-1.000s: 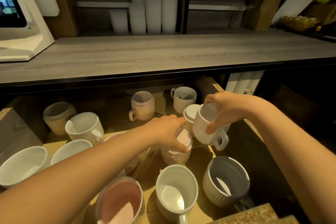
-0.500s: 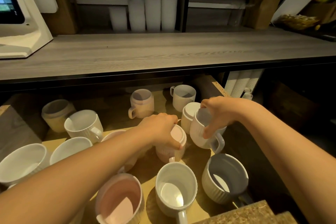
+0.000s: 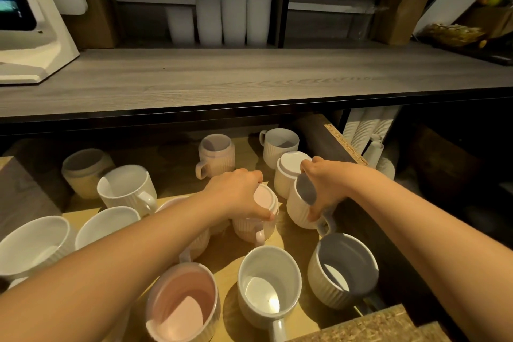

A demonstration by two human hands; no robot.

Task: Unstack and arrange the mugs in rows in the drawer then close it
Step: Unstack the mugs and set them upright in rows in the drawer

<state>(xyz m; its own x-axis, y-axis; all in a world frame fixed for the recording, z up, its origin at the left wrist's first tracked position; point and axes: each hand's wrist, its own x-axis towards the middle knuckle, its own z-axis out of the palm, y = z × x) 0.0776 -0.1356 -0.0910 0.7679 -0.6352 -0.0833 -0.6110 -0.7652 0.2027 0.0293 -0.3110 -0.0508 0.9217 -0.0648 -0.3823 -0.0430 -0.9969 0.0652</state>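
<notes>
1. My left hand (image 3: pixel 238 194) reaches in from the near left, forearm stretched across the open drawer (image 3: pixel 344 141). Its palm faces down and its fingers are curled over the upturned base of a pink ribbed mug (image 3: pixel 258 226).
2. That hand grips the pink ribbed mug from above, with the thumb tip pressed on the near edge of the base. The mug stands upside down near the middle of the drawer, handle pointing toward me. I cannot tell what it stands on.
3. My right hand (image 3: pixel 326 186) comes in from the near right with the wrist bent down. It grips a white ribbed mug (image 3: pixel 298 212) by the rim, fingers hooked over the far side of the rim and thumb on the outer wall just above the handle.
4. The white ribbed mug is tilted, mouth facing up and left, just right of the pink ribbed mug.
5. An upside-down white mug (image 3: pixel 287 175) sits just behind the right hand, by the drawer's right wall.
6. Nearest me, upright in a row, stand a pink mug (image 3: pixel 183 305), a white mug (image 3: pixel 268 286) and a grey mug (image 3: pixel 344 269).
7. More upright mugs stand along the left side and at the far end of the drawer.
8. The grey wood desk (image 3: pixel 249 78) spans the view above the drawer.
</notes>
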